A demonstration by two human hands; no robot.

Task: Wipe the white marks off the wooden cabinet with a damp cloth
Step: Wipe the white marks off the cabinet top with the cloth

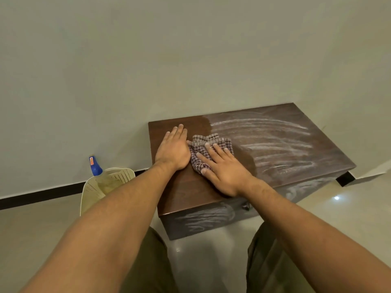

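Observation:
A low dark wooden cabinet point(186, 187) stands against the wall. The left part of its top is plain brown. White streaky marks point(275, 144) cover the right part of the top, and more white smears point(203, 220) show on its front face. A crumpled checked cloth point(203, 144) lies on the top near the border of the marks. My right hand point(222, 170) presses flat on the cloth with straight fingers. My left hand point(174, 149) rests flat on the bare wood just left of the cloth.
A cream perforated plastic basket point(118, 176) stands on the floor left of the cabinet, with a blue-capped bottle point(95, 167) in it. A small knob point(246, 206) sticks out of the cabinet front. Glossy tiled floor point(338, 208) lies around, with the wall close behind.

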